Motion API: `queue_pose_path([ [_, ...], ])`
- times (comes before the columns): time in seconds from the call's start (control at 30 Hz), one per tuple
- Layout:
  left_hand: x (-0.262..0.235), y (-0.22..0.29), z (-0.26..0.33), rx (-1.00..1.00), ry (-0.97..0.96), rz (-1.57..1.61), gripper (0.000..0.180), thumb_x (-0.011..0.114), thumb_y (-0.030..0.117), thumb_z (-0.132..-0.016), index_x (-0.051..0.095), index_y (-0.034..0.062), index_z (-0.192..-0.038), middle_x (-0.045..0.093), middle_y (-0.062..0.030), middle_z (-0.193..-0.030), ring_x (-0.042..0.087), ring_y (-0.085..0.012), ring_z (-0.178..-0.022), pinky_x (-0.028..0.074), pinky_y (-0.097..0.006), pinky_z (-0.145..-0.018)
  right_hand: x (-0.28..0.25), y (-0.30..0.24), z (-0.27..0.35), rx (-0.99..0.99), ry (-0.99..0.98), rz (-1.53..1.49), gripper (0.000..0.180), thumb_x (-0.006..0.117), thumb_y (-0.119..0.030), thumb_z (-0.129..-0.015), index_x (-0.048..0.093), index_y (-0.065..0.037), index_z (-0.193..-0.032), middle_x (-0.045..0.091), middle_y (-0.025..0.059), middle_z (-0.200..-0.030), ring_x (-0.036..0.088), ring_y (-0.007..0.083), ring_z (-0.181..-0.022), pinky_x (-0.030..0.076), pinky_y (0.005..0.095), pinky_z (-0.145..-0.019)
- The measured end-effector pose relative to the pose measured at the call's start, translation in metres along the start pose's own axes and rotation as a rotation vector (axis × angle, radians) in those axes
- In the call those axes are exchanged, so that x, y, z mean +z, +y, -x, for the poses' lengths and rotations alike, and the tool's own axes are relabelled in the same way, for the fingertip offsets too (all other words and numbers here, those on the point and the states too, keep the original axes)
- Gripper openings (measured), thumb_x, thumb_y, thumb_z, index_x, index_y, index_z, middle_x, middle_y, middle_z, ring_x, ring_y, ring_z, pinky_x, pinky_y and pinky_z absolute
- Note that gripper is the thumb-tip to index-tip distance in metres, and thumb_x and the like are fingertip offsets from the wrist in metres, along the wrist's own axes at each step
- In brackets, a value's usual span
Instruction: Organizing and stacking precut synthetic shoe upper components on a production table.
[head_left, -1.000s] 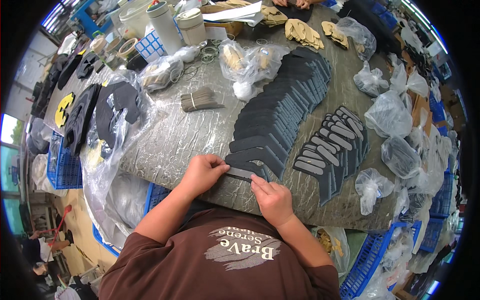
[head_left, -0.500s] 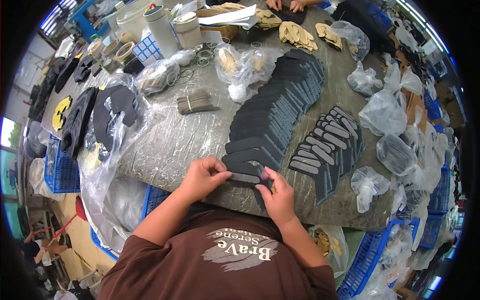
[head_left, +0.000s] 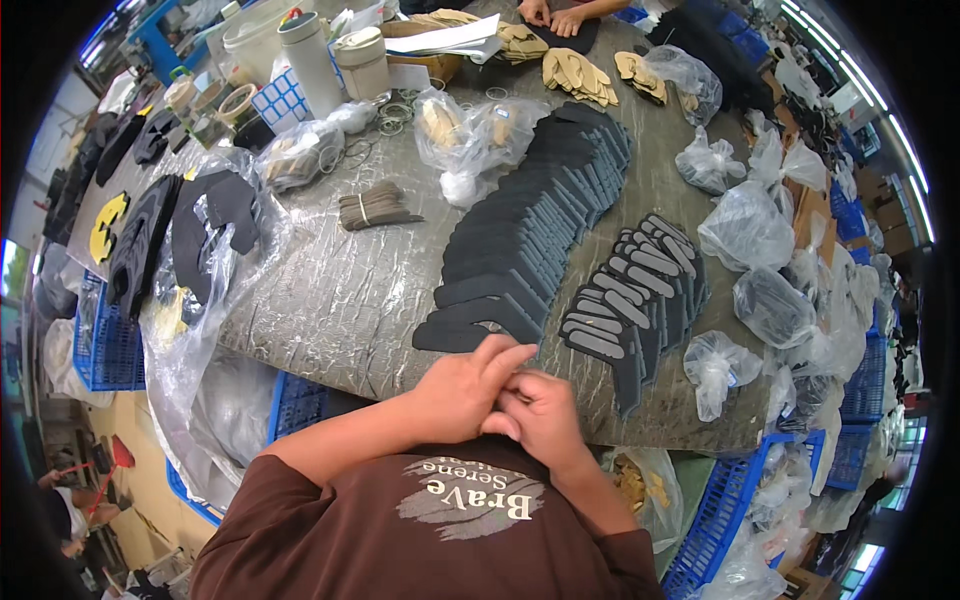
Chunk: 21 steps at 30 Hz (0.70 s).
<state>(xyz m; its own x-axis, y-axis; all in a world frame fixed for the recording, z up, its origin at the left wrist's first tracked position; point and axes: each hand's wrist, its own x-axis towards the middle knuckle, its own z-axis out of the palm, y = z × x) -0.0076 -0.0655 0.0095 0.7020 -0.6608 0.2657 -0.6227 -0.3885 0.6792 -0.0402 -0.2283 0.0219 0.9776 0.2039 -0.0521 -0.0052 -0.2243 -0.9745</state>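
Note:
My left hand (head_left: 462, 392) and my right hand (head_left: 543, 412) meet at the table's near edge, the left fingers lying over the right ones. Both hands are closed, and whatever is between their fingers is hidden. Just beyond them begins a long overlapping row of black cut pieces (head_left: 500, 235) with grey edges, running away across the table. To the right of my hands is a shorter stack of black pieces with rounded grey strips (head_left: 628, 290) on them.
Left of the row lies a banded bundle of brown strips (head_left: 375, 207). Clear plastic bags (head_left: 740, 225) crowd the right side. Beige cut pieces (head_left: 580, 77) lie far off, near another person's hands (head_left: 553, 17). A blue crate (head_left: 712, 520) stands below the table's right edge.
My hands have come together and moved closer to my body. The black piece with a grey strip that they held apart earlier is now out of sight.

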Motion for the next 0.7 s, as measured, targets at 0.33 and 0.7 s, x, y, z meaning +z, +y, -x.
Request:
queue_pose_path([
  [0.33,0.001,-0.008,0.007,0.046,-0.009,0.163,0.101,0.052,0.071,-0.07,0.023,0.001,-0.137,0.045,-0.0233,-0.12,0.059,-0.0422,-0.083,0.05,-0.046,-0.066,0.001,0.008,-0.007,0.25,-0.173,-0.323,0.008,0.064,-0.002,-0.081,0.067,0.003,-0.086,0.064,0.0031,-0.077,0.057,0.0069,-0.069,0.045,0.0218,-0.059],
  [0.7,0.005,-0.014,0.011,-0.028,0.038,0.459,0.083,0.048,0.062,-0.083,0.027,0.0003,-0.134,0.046,-0.0228,-0.124,0.058,-0.0421,-0.094,0.048,-0.043,-0.079,0.009,0.023,-0.007,0.386,-0.171,-0.738,0.005,0.059,-0.003,-0.084,0.062,0.0,-0.087,0.06,0.0019,-0.078,0.054,0.0064,-0.065,0.043,0.0193,-0.057],
])
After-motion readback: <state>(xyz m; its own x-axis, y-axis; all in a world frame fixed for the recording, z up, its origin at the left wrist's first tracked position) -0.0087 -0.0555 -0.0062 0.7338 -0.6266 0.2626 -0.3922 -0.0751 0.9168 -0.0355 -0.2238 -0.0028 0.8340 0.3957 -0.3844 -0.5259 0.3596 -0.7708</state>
